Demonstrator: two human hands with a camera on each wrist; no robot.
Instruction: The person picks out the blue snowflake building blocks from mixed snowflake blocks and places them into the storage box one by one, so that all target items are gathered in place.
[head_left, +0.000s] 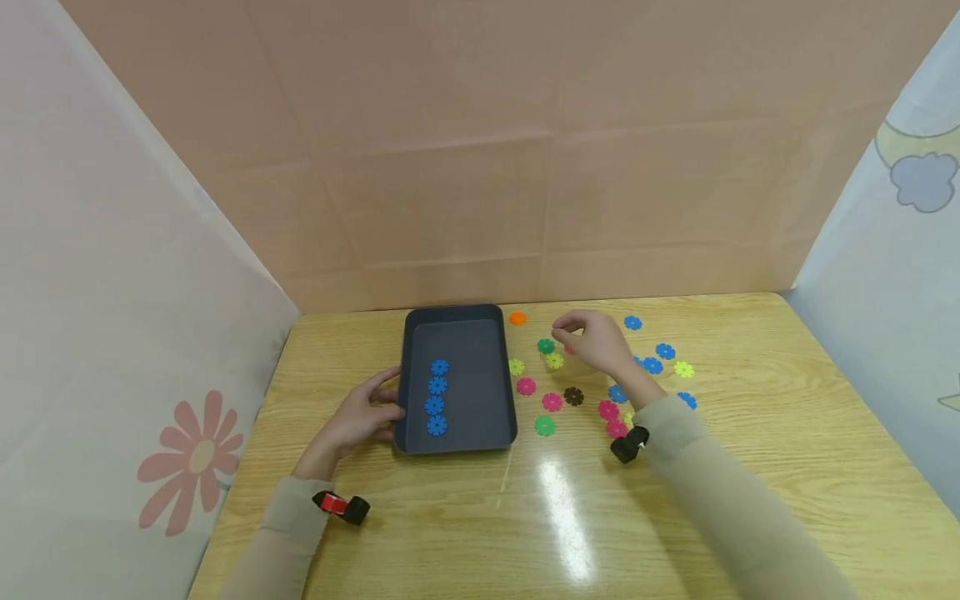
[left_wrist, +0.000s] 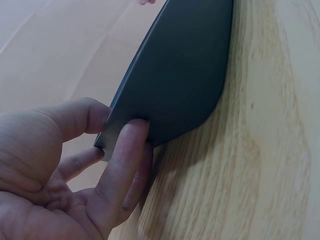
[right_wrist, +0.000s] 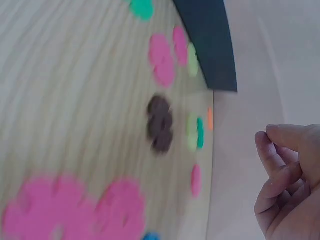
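A dark grey rectangular tray [head_left: 480, 383] lies on the table, with several blue flower-shaped discs [head_left: 434, 406] in a column along its left side. At its left wall, my left hand [head_left: 358, 419] pinches the rim between thumb and fingers; in the left wrist view the fingers [left_wrist: 131, 155] touch the tray wall [left_wrist: 175, 70]. My right hand [head_left: 592, 340] hovers above the loose discs right of the tray. Its thumb and index fingertips meet in the right wrist view, and no disc shows between them. A pinkish-red disc [head_left: 570, 348] lies partly hidden beneath this hand.
Right of the tray lie green [head_left: 544, 426], pink [head_left: 527, 387], yellow [head_left: 554, 361] and black [head_left: 573, 396] discs. An orange disc [head_left: 518, 318] sits near the tray's back right corner. Several blue discs [head_left: 665, 352] are farther right. A fabric backdrop [head_left: 465, 208] rises behind the table.
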